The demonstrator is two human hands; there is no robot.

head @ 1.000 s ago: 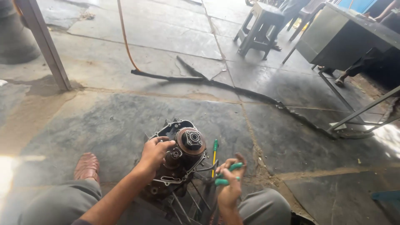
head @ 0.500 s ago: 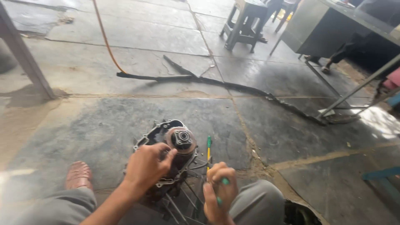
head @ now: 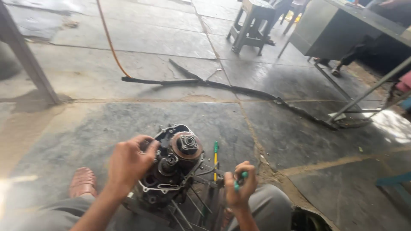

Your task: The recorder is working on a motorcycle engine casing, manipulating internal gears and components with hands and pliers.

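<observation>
- Left hand [head: 128,164] is wrapped over the edge of the opened engine case [head: 171,171], fingers curled onto the gears beside the round clutch drum [head: 185,146]; the grip is closed on the casing rim, steadying it.
- Right hand [head: 240,188] is fisted around green-handled pliers [head: 238,182], grip closed on the handles; the tool's working end is hidden behind the fingers, so I cannot tell what it bites on.
- The engine sits low between the person's knees, propped on a thin metal rod frame [head: 192,201] over the stone floor [head: 107,119].
- Risk: that frame looks slight, and a hard pull with the pliers could tip the engine toward the sandalled foot [head: 83,182].
- Risk: left fingertips lie right among the gear teeth; if a shaft turns, they could get pinched.
- Risk: the pliers may slip off an oily part and drive the right knuckles into the case edge.
- A yellow-and-green screwdriver [head: 215,156] lies on the floor just beside the engine, near enough to be knocked or knelt on.
- Any small part that springs loose could drop into the floor crack [head: 257,145] close by.
</observation>
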